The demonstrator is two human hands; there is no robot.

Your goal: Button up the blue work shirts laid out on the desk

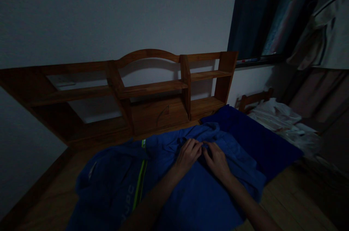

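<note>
Grips blue jacket [196,194] with bent fingers of left hand [188,154] and right hand [218,159], held close together over a small bunched fold; too dark to tell which part of it. Lies spread on wooden surface [286,196], with yellow-green stripe [140,180] and partly legible lettering toward the left. Adjoins dark blue cloth [253,142] on the right. Shows beyond: wooden shelf unit [156,87] against pale wall [131,9]; farther right, plastic bags [280,114], dark window [252,20] and hanging pale garment [334,38].

There are two hands [188,154] [218,160], one yellow-striped garment [201,194], one dark-blue cloth [253,134], one bookcase [158,116].
</note>
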